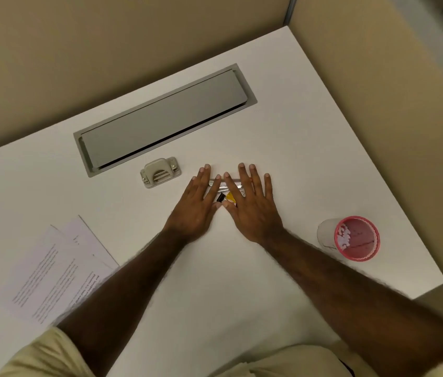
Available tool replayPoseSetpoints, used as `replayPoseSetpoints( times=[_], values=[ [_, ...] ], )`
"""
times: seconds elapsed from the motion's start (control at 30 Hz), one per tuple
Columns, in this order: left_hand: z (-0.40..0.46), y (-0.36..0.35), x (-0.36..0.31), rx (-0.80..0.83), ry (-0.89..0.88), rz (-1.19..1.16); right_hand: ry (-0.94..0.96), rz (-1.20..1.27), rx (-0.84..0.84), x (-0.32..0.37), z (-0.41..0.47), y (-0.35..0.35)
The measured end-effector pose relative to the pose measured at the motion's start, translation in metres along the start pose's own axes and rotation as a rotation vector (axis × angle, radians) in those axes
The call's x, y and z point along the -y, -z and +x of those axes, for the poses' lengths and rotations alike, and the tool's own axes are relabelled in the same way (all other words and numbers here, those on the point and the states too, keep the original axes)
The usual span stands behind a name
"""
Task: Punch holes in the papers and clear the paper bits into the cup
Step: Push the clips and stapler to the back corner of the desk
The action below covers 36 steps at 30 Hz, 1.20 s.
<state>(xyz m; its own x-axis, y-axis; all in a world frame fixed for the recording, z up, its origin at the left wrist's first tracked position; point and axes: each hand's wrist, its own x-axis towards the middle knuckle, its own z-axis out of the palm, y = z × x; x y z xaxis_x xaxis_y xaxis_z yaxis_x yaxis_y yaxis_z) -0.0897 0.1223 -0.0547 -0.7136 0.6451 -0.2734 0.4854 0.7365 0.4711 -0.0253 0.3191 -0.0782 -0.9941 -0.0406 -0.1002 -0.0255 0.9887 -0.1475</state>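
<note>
White desk [242, 281] seen from above. Both hands lie flat, fingers spread, side by side: left hand [197, 206] and right hand [253, 206], covering a small object that cannot be identified. A beige hole punch [160, 172] sits just left. Printed papers [51, 270] lie near left; a pink cup [356, 238] holding paper bits [344, 236] stands right.
</note>
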Motion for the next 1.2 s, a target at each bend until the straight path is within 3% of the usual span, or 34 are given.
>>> replayPoseSetpoints(
  times=[0.33,0.8,1.2],
  values=[
    [0.092,0.008,-0.032,-0.054,-0.104,-0.013,-0.09,-0.012,0.027,-0.077,0.056,0.025],
    [0.194,0.03,-0.071,-0.054,-0.056,-0.03,-0.085,0.065,-0.083,-0.157,0.118,0.036],
    [0.199,0.042,-0.088,-0.057,0.002,-0.054,-0.103,0.145,-0.167,-0.178,0.13,0.044]
  ],
)
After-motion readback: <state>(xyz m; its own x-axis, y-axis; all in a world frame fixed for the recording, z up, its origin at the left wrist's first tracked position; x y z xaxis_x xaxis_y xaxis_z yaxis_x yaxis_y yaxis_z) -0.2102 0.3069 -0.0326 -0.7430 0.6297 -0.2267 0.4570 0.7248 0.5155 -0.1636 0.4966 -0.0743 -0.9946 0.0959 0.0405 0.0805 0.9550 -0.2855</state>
